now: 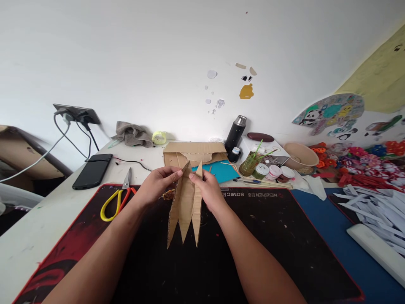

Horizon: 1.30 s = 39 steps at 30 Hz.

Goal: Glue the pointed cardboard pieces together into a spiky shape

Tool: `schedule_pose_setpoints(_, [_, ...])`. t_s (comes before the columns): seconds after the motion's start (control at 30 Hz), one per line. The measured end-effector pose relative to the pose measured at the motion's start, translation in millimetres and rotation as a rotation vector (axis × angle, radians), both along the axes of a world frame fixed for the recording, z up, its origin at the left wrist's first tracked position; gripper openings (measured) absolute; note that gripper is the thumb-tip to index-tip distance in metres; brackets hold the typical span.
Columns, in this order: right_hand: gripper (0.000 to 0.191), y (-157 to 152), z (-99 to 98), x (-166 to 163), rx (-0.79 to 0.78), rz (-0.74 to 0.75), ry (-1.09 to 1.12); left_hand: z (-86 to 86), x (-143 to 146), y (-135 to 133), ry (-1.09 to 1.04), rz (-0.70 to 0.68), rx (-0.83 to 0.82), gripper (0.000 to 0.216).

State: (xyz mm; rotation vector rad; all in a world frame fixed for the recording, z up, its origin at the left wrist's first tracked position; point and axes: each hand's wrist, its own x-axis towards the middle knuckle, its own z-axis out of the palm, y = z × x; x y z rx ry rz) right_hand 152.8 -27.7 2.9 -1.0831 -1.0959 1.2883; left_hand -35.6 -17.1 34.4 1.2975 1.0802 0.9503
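Observation:
A brown cardboard cutout (185,202), creased lengthwise into panels with pointed ends, is held up over the black desk mat (253,245). My left hand (162,182) pinches its upper left edge between thumb and fingers. On the other side, my right hand (207,186) grips the upper right panel, thumb on the near face. The points hang down toward me. Scissors (117,198) with yellow and orange handles lie left of my left hand, partly on the mat. Behind the hands is a torn cardboard sheet (196,148). A small orange-brown object beside my left hand is mostly hidden.
At the left lie a black phone (92,171), a grey cloth (133,133) and a tape roll (159,137). A black thermos (236,131), a jar with green sticks (249,164) and paint pots (262,171) stand at the back right. Paper strips (376,215) pile up far right.

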Motion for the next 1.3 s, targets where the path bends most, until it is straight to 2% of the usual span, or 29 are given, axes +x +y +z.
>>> schedule_pose_setpoints(0.2, [0.024,0.0,2.0,-0.8,0.004,-0.022,-0.040,-1.0,1.5,-0.1,0.000,0.001,0.008,0.057])
schedule_pose_setpoints(0.4, [0.023,-0.4,-0.2,-2.0,0.000,-0.057,-0.055,-1.6,3.5,0.2,0.027,0.003,0.015,0.062])
schedule_pose_setpoints(0.67, [0.025,-0.4,-0.8,-2.0,-0.018,-0.047,0.000,-5.6,5.8,0.3,-0.037,0.037,-0.029,0.061])
schedule_pose_setpoints(0.93, [0.036,0.3,3.4,2.4,-0.038,-0.005,0.050,0.0,3.7,-0.6,-0.004,0.039,0.013,0.049])
schedule_pose_setpoints(1.07, [0.034,1.0,4.8,3.7,-0.040,-0.029,0.087,0.8,4.0,-1.5,-0.022,0.013,0.005,0.047])
schedule_pose_setpoints(1.2, [0.031,2.6,2.2,4.2,-0.013,-0.057,0.011,-0.9,4.5,-1.6,0.055,-0.016,0.002,0.048])
schedule_pose_setpoints(1.3, [0.030,2.9,1.0,4.4,0.052,-0.088,-0.082,-3.1,5.3,-2.2,0.157,-0.007,0.072,0.048])
